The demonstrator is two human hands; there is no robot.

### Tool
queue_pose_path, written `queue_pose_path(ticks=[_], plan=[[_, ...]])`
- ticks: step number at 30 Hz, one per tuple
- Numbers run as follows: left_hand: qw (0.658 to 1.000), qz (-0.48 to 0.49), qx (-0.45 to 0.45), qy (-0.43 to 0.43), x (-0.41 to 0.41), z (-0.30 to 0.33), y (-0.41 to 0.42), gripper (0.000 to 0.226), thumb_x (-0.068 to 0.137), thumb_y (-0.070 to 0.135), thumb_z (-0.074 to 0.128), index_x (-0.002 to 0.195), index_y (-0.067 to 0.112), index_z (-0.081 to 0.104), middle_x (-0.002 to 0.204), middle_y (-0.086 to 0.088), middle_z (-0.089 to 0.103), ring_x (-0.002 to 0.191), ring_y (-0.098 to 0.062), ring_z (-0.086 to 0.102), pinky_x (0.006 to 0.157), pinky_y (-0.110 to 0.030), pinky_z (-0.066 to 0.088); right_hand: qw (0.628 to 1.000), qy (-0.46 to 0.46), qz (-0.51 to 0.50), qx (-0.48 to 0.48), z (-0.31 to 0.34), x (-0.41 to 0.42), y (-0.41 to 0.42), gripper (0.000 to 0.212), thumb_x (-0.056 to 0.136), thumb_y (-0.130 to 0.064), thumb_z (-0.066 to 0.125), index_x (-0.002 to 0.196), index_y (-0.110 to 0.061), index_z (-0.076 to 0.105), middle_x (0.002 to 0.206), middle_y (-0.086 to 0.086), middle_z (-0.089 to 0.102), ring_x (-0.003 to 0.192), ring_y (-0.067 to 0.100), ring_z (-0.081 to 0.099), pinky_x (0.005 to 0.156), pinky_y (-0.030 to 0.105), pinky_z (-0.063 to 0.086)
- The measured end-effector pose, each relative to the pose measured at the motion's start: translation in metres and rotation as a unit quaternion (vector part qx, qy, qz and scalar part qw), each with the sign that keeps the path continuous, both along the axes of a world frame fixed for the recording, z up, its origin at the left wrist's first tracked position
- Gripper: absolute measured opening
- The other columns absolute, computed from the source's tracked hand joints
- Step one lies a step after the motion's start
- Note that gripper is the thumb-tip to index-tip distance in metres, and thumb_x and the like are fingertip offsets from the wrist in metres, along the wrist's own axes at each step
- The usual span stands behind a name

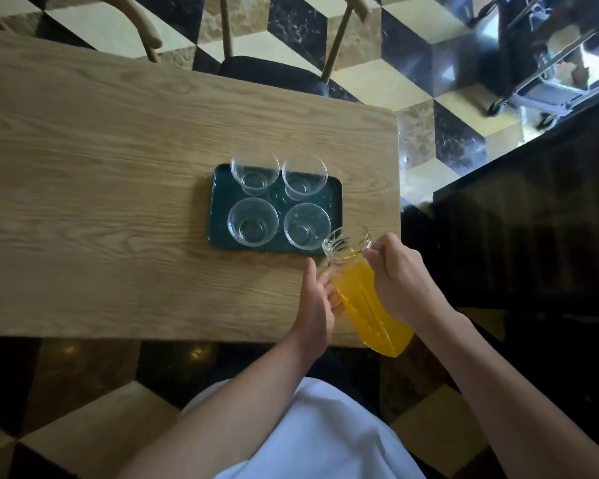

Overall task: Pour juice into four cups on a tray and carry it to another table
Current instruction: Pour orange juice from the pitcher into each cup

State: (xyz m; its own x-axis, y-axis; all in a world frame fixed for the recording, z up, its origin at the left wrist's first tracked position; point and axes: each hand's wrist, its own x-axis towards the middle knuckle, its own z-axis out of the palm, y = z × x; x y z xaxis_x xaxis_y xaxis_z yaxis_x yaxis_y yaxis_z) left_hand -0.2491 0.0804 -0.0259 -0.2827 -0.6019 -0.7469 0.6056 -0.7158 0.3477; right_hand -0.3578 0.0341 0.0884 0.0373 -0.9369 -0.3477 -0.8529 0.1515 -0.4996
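A dark green tray (218, 202) lies on the wooden table (101, 167) and carries several clear cups in two rows, such as the near-right cup (306, 227) and the near-left cup (252, 221). All look empty. A clear glass pitcher (365, 295) holding orange juice is tilted, its mouth next to the near-right cup. My right hand (403, 278) grips the pitcher's handle. My left hand (317, 302) supports its body from the left side. No juice is flowing.
A wooden chair (274, 74) with a dark seat stands at the table's far side. A dark counter (533, 236) runs along the right. A metal wheeled cart (540, 63) is at the top right. The floor is patterned tile.
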Motion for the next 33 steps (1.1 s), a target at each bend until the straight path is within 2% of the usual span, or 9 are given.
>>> queue_pose_path(ticks=[4, 9, 13, 18, 23, 28, 33], plan=[[1.0, 0.005, 0.011, 0.007, 0.0, -0.002, -0.001, 0.076, 0.096, 0.074, 0.025, 0.146, 0.022, 0.05, 0.135, -0.007, 0.066, 0.126, -0.022, 0.06, 0.11, -0.042, 0.043, 1.0, 0.018, 0.016, 0.012, -0.001, 0.004, -0.008, 0.025, 0.104, -0.037, 0.043, 0.097, -0.015, 0.052, 0.086, 0.0, 0.063, 0.071, 0.02, 0.061, 0.064, 0.048, 0.055], [0.999, 0.02, 0.026, 0.013, 0.001, -0.001, -0.003, 0.072, 0.098, 0.071, 0.026, 0.14, 0.022, 0.055, 0.13, -0.007, 0.07, 0.123, -0.023, 0.063, 0.111, -0.043, 0.042, 0.998, 0.044, 0.024, 0.04, 0.001, 0.014, -0.019, 0.028, 0.103, -0.039, 0.042, 0.097, -0.013, 0.051, 0.088, 0.007, 0.063, 0.071, 0.022, 0.061, 0.063, 0.047, 0.055], [0.999, 0.024, 0.041, 0.018, 0.004, -0.001, -0.007, 0.073, 0.097, 0.071, 0.027, 0.143, 0.02, 0.053, 0.133, -0.008, 0.068, 0.126, -0.025, 0.061, 0.115, -0.047, 0.039, 0.997, 0.062, 0.029, 0.048, 0.003, 0.019, -0.025, 0.03, 0.104, -0.039, 0.042, 0.099, -0.011, 0.051, 0.089, 0.009, 0.062, 0.071, 0.024, 0.06, 0.063, 0.048, 0.055], [0.998, 0.028, 0.051, 0.019, 0.005, 0.002, -0.013, 0.062, 0.101, 0.065, 0.026, 0.127, 0.023, 0.063, 0.122, -0.007, 0.074, 0.119, -0.024, 0.064, 0.105, -0.042, 0.047, 0.995, 0.074, 0.026, 0.066, 0.005, 0.024, -0.035, 0.03, 0.104, -0.039, 0.042, 0.098, -0.011, 0.051, 0.088, 0.009, 0.061, 0.069, 0.026, 0.061, 0.06, 0.048, 0.056], [0.997, 0.026, 0.059, 0.03, 0.005, 0.002, -0.013, 0.063, 0.103, 0.06, 0.025, 0.131, 0.019, 0.062, 0.122, -0.009, 0.074, 0.119, -0.026, 0.065, 0.097, -0.04, 0.05, 0.992, 0.093, 0.033, 0.083, 0.007, 0.027, -0.041, 0.032, 0.104, -0.04, 0.041, 0.095, -0.011, 0.05, 0.086, 0.01, 0.06, 0.069, 0.027, 0.061, 0.059, 0.046, 0.055], [0.997, 0.029, 0.066, 0.034, 0.004, -0.001, -0.012, 0.058, 0.105, 0.054, 0.025, 0.131, 0.021, 0.064, 0.121, -0.009, 0.075, 0.118, -0.027, 0.066, 0.097, -0.041, 0.051, 0.988, 0.114, 0.04, 0.093, 0.009, 0.034, -0.044, 0.031, 0.104, -0.038, 0.042, 0.099, -0.008, 0.05, 0.091, 0.013, 0.06, 0.075, 0.03, 0.061, 0.067, 0.051, 0.056], [0.995, 0.037, 0.083, 0.04, 0.004, -0.001, -0.014, 0.057, 0.106, 0.048, 0.023, 0.132, 0.018, 0.064, 0.123, -0.012, 0.073, 0.119, -0.029, 0.065, 0.101, -0.043, 0.05, 0.986, 0.131, 0.051, 0.093, 0.01, 0.039, -0.044, 0.031, 0.104, -0.036, 0.042, 0.102, -0.006, 0.05, 0.094, 0.015, 0.061, 0.078, 0.032, 0.061, 0.068, 0.05, 0.055]])
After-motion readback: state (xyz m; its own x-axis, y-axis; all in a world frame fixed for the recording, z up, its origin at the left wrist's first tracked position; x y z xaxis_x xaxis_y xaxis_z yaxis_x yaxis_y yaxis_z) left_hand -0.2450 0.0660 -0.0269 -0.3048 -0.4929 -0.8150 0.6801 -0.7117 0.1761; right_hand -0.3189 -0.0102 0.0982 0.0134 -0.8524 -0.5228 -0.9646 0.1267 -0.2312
